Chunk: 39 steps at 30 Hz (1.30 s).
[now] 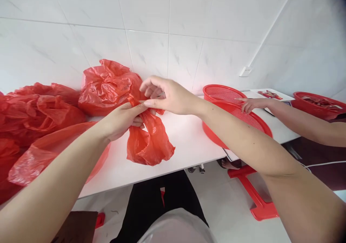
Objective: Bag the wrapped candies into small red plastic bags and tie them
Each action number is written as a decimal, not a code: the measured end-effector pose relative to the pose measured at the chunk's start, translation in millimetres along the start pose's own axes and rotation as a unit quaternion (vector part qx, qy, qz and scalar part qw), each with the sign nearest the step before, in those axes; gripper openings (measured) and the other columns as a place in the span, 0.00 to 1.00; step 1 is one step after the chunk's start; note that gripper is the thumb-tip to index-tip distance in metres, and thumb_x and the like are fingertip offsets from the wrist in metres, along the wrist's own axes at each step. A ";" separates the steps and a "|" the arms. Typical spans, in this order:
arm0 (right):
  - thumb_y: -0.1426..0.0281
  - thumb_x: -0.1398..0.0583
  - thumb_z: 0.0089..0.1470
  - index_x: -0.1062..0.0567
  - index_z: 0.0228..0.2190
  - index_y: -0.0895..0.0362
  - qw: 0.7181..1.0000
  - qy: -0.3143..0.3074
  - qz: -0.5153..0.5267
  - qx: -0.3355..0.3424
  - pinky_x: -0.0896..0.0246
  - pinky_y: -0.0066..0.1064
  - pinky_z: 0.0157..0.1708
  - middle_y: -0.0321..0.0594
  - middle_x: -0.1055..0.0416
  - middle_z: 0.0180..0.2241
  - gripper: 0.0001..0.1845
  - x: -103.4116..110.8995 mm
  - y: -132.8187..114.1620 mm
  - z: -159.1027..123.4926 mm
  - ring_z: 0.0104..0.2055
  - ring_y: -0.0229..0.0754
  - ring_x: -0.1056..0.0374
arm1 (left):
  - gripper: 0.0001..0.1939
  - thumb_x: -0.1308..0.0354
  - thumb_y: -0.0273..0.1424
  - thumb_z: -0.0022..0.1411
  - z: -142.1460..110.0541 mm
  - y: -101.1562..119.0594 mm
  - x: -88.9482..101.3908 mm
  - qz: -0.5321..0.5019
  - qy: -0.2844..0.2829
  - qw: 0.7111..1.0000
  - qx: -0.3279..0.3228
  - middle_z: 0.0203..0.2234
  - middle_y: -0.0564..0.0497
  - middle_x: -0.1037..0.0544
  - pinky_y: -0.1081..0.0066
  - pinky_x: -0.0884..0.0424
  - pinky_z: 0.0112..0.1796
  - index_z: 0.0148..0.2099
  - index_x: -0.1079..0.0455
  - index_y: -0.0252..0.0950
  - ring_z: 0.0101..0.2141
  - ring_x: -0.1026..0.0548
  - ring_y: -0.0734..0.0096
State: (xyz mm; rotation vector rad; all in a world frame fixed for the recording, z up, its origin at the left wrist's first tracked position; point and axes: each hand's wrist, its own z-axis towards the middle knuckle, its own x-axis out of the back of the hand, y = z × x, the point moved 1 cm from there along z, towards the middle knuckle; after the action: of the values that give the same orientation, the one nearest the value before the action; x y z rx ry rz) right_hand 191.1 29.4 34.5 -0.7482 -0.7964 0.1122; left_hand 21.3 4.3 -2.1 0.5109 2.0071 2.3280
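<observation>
Red plastic, and there it is: your left hand [121, 121] is closed on the gathered neck of a red plastic bag [150, 142], its body slumped on the white table [189, 142] just in from the front edge. Your right hand [169, 96] is right above, fingers spread apart, no clamp on it. Open tabletop runs right to a red mesh basket [235, 122], a co-worker's hand [250, 105] over it; bunched red bags [108, 88] crowd your left.

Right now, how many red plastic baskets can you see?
3. A small basket and a larger one overlap on the table; a third sits at far right. More may be hidden.
</observation>
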 end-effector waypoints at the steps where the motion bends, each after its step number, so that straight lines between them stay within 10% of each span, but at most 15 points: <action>1: 0.77 0.41 0.56 0.32 0.38 0.57 1.000 -0.008 0.008 -0.026 0.34 0.32 0.39 0.34 0.31 0.34 0.07 -0.7 7.8 -3.6 0.38 0.35 0.32 | 0.19 0.44 0.44 0.64 1.7 -3.8 1.7 -0.023 -0.021 0.999 0.038 0.14 0.60 0.39 0.77 0.32 0.23 0.33 0.28 0.31 0.17 0.40 0.84; 9: 0.73 0.40 0.56 0.33 0.35 0.56 0.992 -0.014 0.125 -0.022 0.33 0.33 0.41 0.34 0.31 0.34 0.05 -11.0 -0.3 -30.3 0.37 0.35 0.32 | 0.14 0.41 0.39 0.61 5.6 -20.0 16.6 -0.037 -0.108 0.993 0.036 0.23 0.52 0.24 0.74 0.34 0.28 0.31 0.27 0.33 0.24 0.31 0.76; 13: 0.69 0.45 0.62 0.31 0.38 0.56 0.987 0.092 0.118 -0.063 0.36 0.35 0.49 0.39 0.29 0.42 0.04 -29.9 28.2 -29.0 0.45 0.37 0.32 | 0.06 0.36 0.34 0.54 2.5 -22.2 17.0 0.100 -0.147 0.984 -0.019 0.22 0.53 0.24 0.71 0.33 0.29 0.34 0.23 0.38 0.24 0.30 0.72; 21: 0.65 0.48 0.65 0.30 0.50 0.53 0.980 0.021 0.144 -0.138 0.32 0.33 0.40 0.35 0.28 0.32 0.14 -63.1 74.3 -31.4 0.35 0.37 0.30 | 0.13 0.51 0.24 0.58 -2.5 -46.7 -1.3 0.431 0.153 0.855 -0.245 0.38 0.50 0.22 0.69 0.31 0.33 0.41 0.27 0.39 0.36 0.24 0.65; 25: 0.59 0.49 0.65 0.29 0.33 0.56 0.988 0.001 0.101 -0.117 0.36 0.30 0.36 0.36 0.29 0.30 0.17 -50.7 71.0 -35.0 0.34 0.37 0.31 | 0.14 0.51 0.34 0.67 -3.5 -57.7 2.4 0.419 0.142 0.855 -0.273 0.47 0.47 0.22 0.67 0.29 0.42 0.49 0.26 0.41 0.45 0.23 0.62; 30: 0.60 0.49 0.65 0.31 0.27 0.56 0.965 0.041 -0.131 -0.225 0.43 0.28 0.34 0.35 0.27 0.29 0.18 -16.4 108.5 -38.7 0.34 0.36 0.33 | 0.17 0.54 0.39 0.69 -28.2 -76.8 8.1 0.495 0.088 0.839 -0.207 0.38 0.47 0.18 0.67 0.33 0.29 0.40 0.24 0.40 0.41 0.23 0.56; 34: 0.66 0.47 0.62 0.29 0.27 0.56 0.925 0.048 -0.193 -0.323 0.45 0.28 0.33 0.38 0.24 0.30 0.14 -7.2 150.6 -39.2 0.34 0.38 0.32 | 0.16 0.53 0.38 0.68 -52.5 -83.5 -7.2 0.447 -0.051 0.878 -0.165 0.30 0.48 0.21 0.66 0.32 0.31 0.34 0.26 0.40 0.36 0.24 0.60; 39: 0.63 0.49 0.63 0.29 0.29 0.56 0.933 0.068 -0.186 -0.301 0.43 0.28 0.35 0.38 0.25 0.34 0.15 -20.8 148.4 -32.0 0.38 0.39 0.32 | 0.17 0.50 0.44 0.67 -31.2 -83.5 -12.6 0.114 -0.051 0.989 -0.076 0.54 0.48 0.27 0.62 0.34 0.53 0.36 0.23 0.42 0.55 0.31 0.57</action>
State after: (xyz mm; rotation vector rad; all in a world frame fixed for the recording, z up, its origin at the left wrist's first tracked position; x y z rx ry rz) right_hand 224.7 113.8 -88.9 -1.1521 -0.8317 -0.5450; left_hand 9.0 -14.2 -89.3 0.8730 1.7922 2.4972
